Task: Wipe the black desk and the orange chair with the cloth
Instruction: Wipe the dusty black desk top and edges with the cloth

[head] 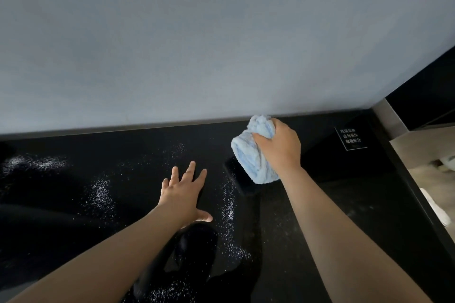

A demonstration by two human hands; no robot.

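Evidently the wiping is at an early stage: the black desk [73,192] carries patches of fine white powder [227,206] at far left, at centre and in a band running toward the near edge, while the strip at right looks duller, possibly already wiped. The right hand [278,147] clenches a bunched light-blue cloth [251,155] at the far edge, close to the grey wall [197,32], above a flat black object [240,181] whose nature cannot be told. The left hand [183,194] lies with fingers spread, flat on the desk, grasping nothing. A small black notice [350,139] sits far right. No orange chair is visible; that part appears outstanding.
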